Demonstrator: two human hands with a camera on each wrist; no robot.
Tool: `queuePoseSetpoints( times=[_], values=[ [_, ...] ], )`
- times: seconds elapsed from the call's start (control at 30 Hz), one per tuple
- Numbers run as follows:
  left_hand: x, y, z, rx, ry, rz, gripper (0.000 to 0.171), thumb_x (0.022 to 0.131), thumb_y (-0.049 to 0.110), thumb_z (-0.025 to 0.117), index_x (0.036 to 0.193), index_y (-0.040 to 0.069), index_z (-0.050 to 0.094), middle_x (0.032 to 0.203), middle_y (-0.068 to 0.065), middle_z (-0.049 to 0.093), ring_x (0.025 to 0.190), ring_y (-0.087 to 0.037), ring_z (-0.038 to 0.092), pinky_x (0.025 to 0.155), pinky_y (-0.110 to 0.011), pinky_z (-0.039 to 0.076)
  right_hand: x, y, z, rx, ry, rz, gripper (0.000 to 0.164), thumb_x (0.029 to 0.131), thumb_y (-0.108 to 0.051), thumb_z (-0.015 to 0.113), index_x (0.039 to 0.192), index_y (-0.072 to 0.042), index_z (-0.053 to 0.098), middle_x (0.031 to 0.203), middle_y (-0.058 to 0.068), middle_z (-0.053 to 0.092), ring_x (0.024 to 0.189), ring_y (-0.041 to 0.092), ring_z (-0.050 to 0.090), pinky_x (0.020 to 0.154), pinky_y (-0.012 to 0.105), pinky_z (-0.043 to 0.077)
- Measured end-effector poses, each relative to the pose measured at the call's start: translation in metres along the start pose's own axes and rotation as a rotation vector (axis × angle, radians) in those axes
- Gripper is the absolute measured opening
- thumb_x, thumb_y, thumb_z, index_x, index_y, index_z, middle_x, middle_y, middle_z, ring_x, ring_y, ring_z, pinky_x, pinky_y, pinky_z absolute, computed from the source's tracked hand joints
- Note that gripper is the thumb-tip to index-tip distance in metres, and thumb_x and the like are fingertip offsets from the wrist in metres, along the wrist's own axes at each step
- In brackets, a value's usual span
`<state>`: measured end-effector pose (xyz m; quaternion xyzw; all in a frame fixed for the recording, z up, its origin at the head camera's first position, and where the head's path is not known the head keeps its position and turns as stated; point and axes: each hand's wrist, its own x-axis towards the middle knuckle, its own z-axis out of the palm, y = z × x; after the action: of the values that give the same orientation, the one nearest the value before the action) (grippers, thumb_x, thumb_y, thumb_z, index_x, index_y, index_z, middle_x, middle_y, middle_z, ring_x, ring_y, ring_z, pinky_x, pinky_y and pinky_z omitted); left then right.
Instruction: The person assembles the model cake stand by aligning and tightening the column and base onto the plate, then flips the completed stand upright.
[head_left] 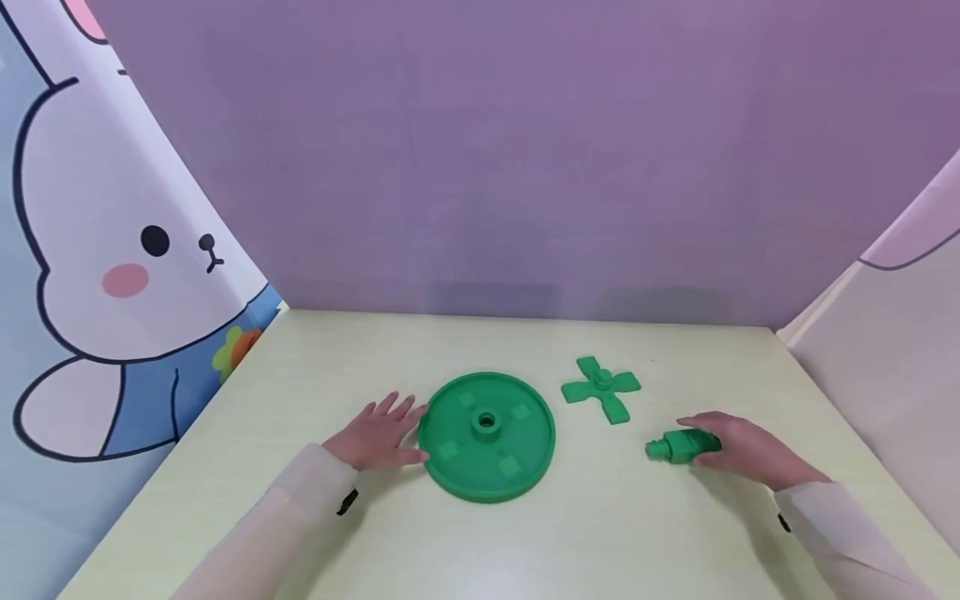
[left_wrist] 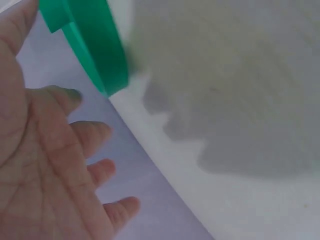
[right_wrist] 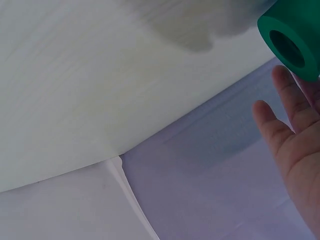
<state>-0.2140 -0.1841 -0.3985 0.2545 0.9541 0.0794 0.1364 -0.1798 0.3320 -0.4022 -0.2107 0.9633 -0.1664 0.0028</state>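
Note:
Left of centre in the head view lies a round green disc (head_left: 487,475) with a raised rim and a holed hub in its middle. My left hand (head_left: 382,435) is at its left edge, fingers spread, thumb and index finger at the rim. The left wrist view shows the open palm (left_wrist: 45,170) beside the disc's edge (left_wrist: 100,45). On the right, my right hand (head_left: 750,450) grips a green stepped cylinder (head_left: 678,447) between thumb and fingers, its narrow end pointing left. The cylinder's hollow end (right_wrist: 272,37) shows in the right wrist view.
A green four-armed cross piece (head_left: 602,382) with a small central peg lies behind and between the disc and the cylinder. The pale table (head_left: 525,550) ends at a purple back panel (head_left: 480,167). A rabbit-printed panel (head_left: 90,250) stands at left, another panel (head_left: 900,358) at right.

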Motion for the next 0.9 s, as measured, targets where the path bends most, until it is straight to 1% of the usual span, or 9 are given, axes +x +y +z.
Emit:
queuePoseSetpoints(
  times=[0.13,0.27,0.37,0.57,0.73,0.9],
  values=[
    [0.000,0.006,0.001,0.029,-0.024,-0.017,0.078,0.091,0.050,0.057,0.147,0.002,0.034,0.152,-0.021,0.029,0.141,-0.043,0.017,0.110,-0.059,0.018,0.001,0.000,0.000,0.010,-0.032,0.012,0.051,0.072,-0.011,0.082,0.118,0.002,0.064,0.113,0.020,0.063,0.106,0.041,0.057,0.086,0.054,0.047],
    [0.001,0.014,0.001,0.046,-0.033,-0.013,0.078,0.090,0.050,0.059,0.146,0.000,0.036,0.152,-0.018,0.032,0.141,-0.042,0.018,0.110,-0.058,0.019,0.001,0.000,-0.001,0.012,-0.052,0.033,0.053,0.071,-0.014,0.082,0.118,0.002,0.064,0.112,0.020,0.063,0.104,0.040,0.058,0.085,0.053,0.048],
    [0.003,0.016,0.002,0.067,-0.040,-0.015,0.079,0.090,0.051,0.059,0.146,0.001,0.036,0.153,-0.015,0.031,0.141,-0.041,0.018,0.110,-0.058,0.020,0.001,0.000,-0.001,0.012,-0.064,0.042,0.054,0.070,-0.016,0.083,0.118,0.002,0.065,0.111,0.018,0.063,0.102,0.038,0.059,0.083,0.051,0.048],
    [0.007,0.016,0.005,0.117,-0.044,-0.024,0.080,0.090,0.052,0.058,0.147,0.001,0.034,0.154,-0.014,0.030,0.141,-0.040,0.019,0.110,-0.057,0.022,0.003,0.001,-0.001,0.026,-0.067,0.037,0.051,0.070,-0.013,0.083,0.116,0.001,0.066,0.108,0.015,0.065,0.100,0.035,0.060,0.082,0.049,0.049],
    [0.011,0.014,0.007,0.112,-0.061,-0.043,0.084,0.090,0.055,0.057,0.148,0.000,0.031,0.155,-0.013,0.028,0.142,-0.039,0.018,0.110,-0.057,0.022,0.004,0.001,-0.001,0.037,-0.087,0.056,0.051,0.070,-0.011,0.083,0.116,0.002,0.065,0.109,0.018,0.064,0.099,0.035,0.059,0.081,0.049,0.049],
    [0.014,0.011,0.010,0.108,-0.071,-0.041,0.088,0.089,0.057,0.056,0.149,-0.001,0.027,0.155,-0.014,0.026,0.143,-0.037,0.016,0.111,-0.057,0.020,0.007,0.002,0.001,0.028,-0.109,0.067,0.053,0.070,-0.013,0.083,0.116,0.004,0.064,0.109,0.020,0.063,0.098,0.036,0.059,0.082,0.051,0.049]
  ],
)
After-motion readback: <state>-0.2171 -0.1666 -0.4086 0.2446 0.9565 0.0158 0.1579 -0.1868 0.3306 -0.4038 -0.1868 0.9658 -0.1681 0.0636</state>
